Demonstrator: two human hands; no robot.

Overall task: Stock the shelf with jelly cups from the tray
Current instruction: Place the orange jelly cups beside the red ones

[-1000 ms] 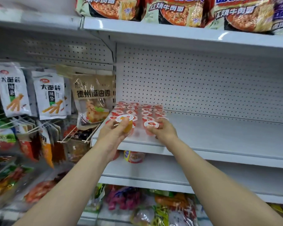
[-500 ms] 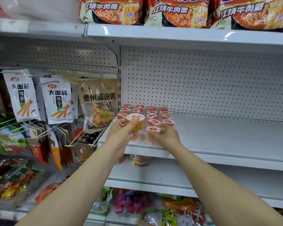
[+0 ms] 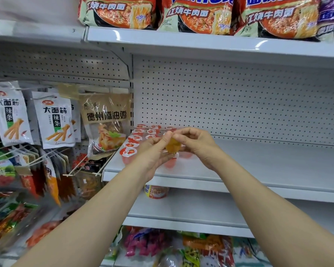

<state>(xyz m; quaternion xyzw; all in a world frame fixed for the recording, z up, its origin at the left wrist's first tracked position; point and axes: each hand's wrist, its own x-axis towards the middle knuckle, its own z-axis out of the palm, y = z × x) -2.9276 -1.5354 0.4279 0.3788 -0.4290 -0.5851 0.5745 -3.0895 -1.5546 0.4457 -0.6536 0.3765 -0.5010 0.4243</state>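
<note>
1. Orange jelly cup (image 3: 173,145) is held up betw. both hands, tipped on its side, above the red cups (image 3: 137,138) on the shelf (image 3: 258,166).
2. Left hand (image 3: 152,153) is curled under it; right hand (image 3: 196,143) pinches its top.
3. Free shelf space lies rightward, nearer right hand.

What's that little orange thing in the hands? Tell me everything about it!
It is an orange jelly cup, small and see-through, probably plastic, with amber jelly inside. It is tipped so its rounded body faces the camera and its lid is hidden. Both hands hold it above the white shelf: the left hand pinches it from the left, the right hand from the right. Behind it stand red jelly cups.
</note>
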